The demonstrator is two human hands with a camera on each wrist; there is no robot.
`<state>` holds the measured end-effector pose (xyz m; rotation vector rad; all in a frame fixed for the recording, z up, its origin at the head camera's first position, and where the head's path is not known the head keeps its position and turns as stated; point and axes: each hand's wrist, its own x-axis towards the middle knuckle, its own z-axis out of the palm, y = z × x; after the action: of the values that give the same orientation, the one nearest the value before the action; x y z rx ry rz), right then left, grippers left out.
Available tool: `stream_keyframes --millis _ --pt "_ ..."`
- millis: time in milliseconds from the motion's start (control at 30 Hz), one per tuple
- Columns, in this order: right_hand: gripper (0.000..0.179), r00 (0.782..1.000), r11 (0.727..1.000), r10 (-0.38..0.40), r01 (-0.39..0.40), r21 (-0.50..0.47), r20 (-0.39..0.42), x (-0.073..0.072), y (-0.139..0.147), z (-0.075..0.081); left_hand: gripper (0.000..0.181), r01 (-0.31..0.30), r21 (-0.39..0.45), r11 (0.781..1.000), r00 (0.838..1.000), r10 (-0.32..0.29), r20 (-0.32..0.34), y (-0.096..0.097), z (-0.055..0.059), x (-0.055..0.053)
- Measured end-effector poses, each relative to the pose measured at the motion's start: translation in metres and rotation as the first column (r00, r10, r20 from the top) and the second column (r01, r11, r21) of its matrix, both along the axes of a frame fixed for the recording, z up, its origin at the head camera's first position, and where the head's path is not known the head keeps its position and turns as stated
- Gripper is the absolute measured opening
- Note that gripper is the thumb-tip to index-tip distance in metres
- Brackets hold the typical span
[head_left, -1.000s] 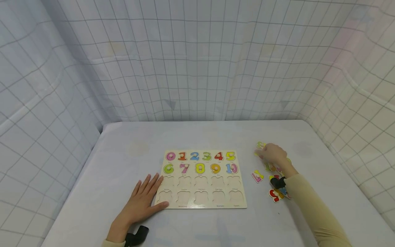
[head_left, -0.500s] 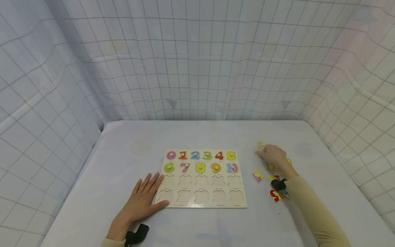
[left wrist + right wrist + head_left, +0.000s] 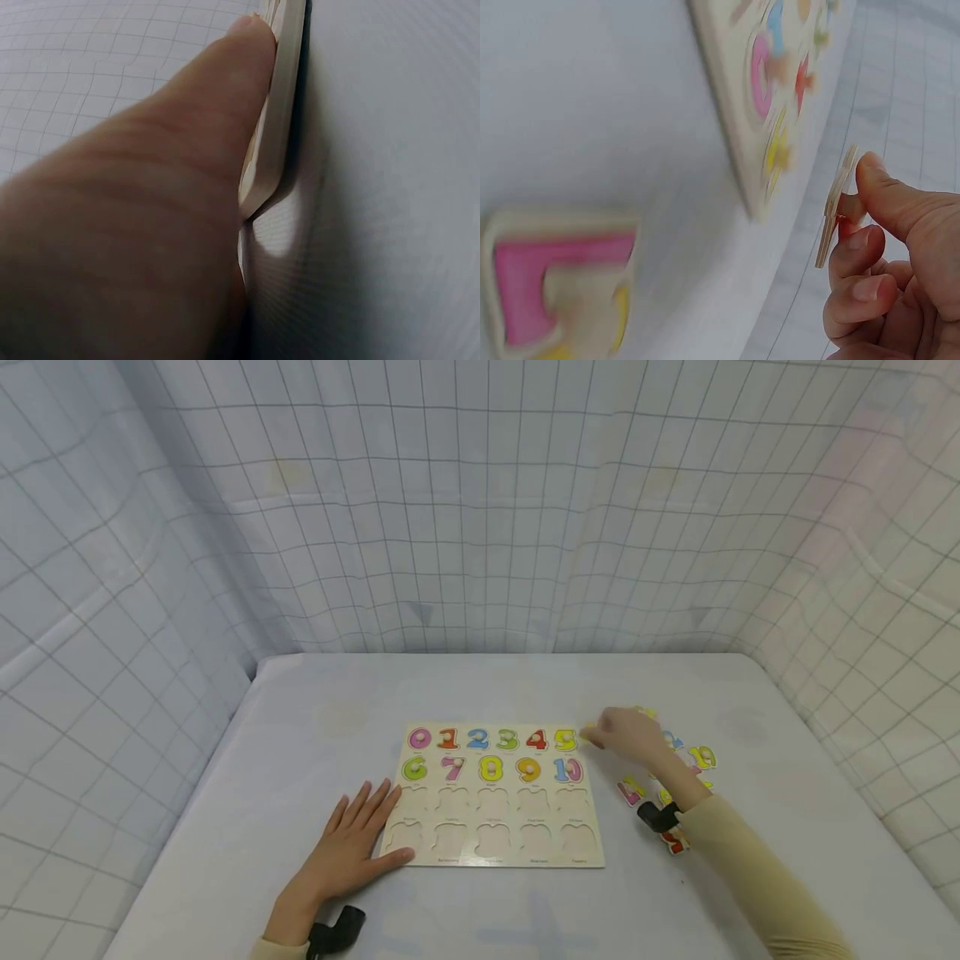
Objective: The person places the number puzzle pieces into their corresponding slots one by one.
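Note:
A wooden number puzzle board [image 3: 471,810] lies on the table, numbers 0 to 10 seated in its upper two rows and bare recesses in the lower two. My left hand [image 3: 347,852] rests flat, fingers spread, over the board's lower left corner. In the left wrist view its thumb [image 3: 187,127] lies along the board edge [image 3: 281,127]. My right hand [image 3: 630,742] is just right of the board's upper right corner. Thumb and finger pinch a thin wooden puzzle piece [image 3: 835,210] by its knob, held above the table; its printed face is hidden.
Right of the board lies a pink-and-yellow number piece [image 3: 631,790], near the right wrist. Several loose pieces, including a yellow-green one [image 3: 703,757] and a red one [image 3: 676,841], lie around and under the right forearm. Gridded white curtains [image 3: 480,527] enclose the table.
My right hand has moved left from the loose pieces toward the board, carrying the pinched puzzle piece. The left hand stays in place on the board.

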<state>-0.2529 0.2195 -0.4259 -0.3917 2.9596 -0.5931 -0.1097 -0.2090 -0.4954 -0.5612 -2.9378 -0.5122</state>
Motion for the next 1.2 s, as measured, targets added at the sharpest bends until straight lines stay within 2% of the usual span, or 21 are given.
stream_keyframes --millis 133,300,400,567,700,833,1000,1200 --pt "0.034 0.99 0.991 0.136 -0.136 -0.008 -0.041 0.01 -0.042 -0.003 0.088 0.009 0.029 1.0 1.0 -0.008 -0.007 0.002 0.002 0.0" --pt "0.032 0.97 0.97 0.241 -0.242 -0.014 -0.04 0.023 -0.096 -0.01 0.092 -0.012 0.013 1.0 0.996 0.01 0.087 0.007 0.007 -0.001" --pt "0.034 0.949 0.95 0.312 -0.312 0.001 -0.042 0.027 -0.129 -0.013 0.094 -0.021 -0.015 1.0 0.99 0.023 0.141 0.007 0.007 0.0" --pt "0.039 0.912 0.911 0.411 -0.41 0.046 -0.009 0.034 -0.179 -0.011 0.093 -0.016 -0.021 1.0 0.992 0.019 0.128 0.006 0.008 0.001" --pt "0.04 0.895 0.889 0.446 -0.446 0.102 0.019 0.04 -0.211 -0.012 0.093 -0.009 -0.019 1.0 0.994 0.011 0.113 0.005 0.01 0.002" --pt "0.04 0.887 0.877 0.459 -0.46 0.136 0.045 0.047 -0.233 -0.017 0.092 -0.002 -0.006 1.0 0.995 0.003 0.097 0.005 0.011 0.003" --pt "0.039 0.893 0.882 0.449 -0.45 0.14 0.042 0.051 -0.245 -0.019 0.092 -0.002 -0.026 1.0 0.997 0.004 0.079 0.004 0.01 0.001" --pt "0.04 0.894 0.886 0.447 -0.447 0.124 0.032 0.049 -0.252 -0.018 0.092 -0.004 -0.023 1.0 0.996 0.006 0.093 0.001 0.01 -0.001"
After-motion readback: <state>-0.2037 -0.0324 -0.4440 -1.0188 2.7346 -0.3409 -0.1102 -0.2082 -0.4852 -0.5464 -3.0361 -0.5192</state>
